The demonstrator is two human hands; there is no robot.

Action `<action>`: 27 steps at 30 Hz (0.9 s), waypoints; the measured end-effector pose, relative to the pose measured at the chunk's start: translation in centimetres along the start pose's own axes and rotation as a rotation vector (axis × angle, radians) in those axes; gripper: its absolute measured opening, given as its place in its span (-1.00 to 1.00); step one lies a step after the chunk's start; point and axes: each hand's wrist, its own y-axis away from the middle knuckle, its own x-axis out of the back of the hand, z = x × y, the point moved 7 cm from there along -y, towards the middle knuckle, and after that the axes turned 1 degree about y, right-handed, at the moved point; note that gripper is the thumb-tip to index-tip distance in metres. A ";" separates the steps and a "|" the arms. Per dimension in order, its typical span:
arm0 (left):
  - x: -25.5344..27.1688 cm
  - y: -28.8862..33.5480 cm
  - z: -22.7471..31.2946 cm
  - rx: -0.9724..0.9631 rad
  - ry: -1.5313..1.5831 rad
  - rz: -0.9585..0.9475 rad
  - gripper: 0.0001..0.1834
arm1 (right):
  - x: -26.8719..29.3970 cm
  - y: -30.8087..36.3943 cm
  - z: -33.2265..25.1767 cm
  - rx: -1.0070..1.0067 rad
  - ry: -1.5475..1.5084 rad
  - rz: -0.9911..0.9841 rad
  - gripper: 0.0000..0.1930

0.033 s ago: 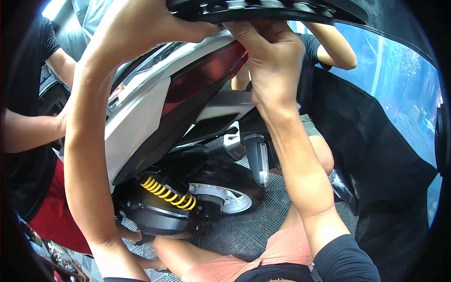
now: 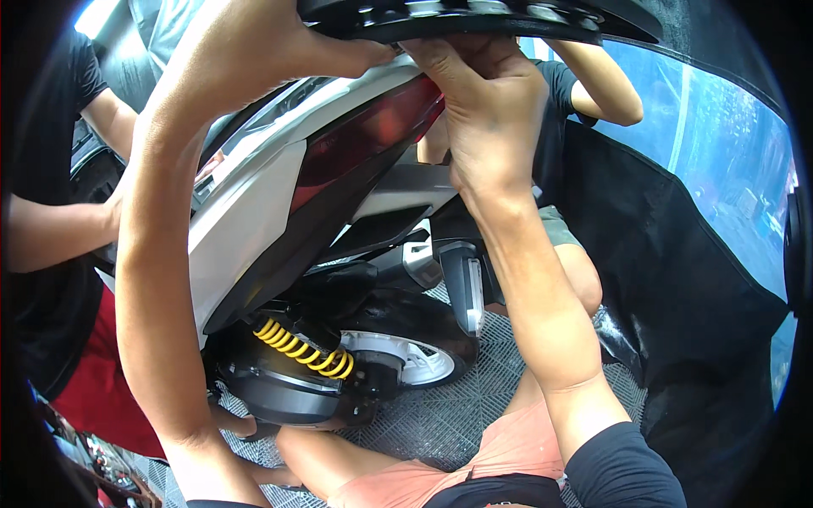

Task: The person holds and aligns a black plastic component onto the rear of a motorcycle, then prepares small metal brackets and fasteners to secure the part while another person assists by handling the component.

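Left hand [image 2: 254, 51] and right hand [image 2: 487, 102] both gripping black rear rack [image 2: 474, 17] above scooter tail light [image 2: 373, 135]. Risk: slipped grip, rack striking lens.

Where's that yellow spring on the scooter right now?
In the head view the yellow spring sits low and left of centre, just under the white rear body panel, beside the rear wheel and right of the left forearm.
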 end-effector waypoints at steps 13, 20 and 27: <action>-1.3 -0.5 -3.0 0.037 0.224 -0.054 -0.48 | 0.0 1.1 0.5 -0.061 -0.013 -0.026 -0.81; -0.4 0.2 -0.4 0.049 0.023 0.005 -0.45 | -0.3 0.7 -0.1 0.059 0.034 0.006 -0.79; -0.7 -0.2 -1.0 0.016 0.126 -0.026 -0.47 | 0.2 0.7 -0.8 0.010 0.192 -0.004 -0.80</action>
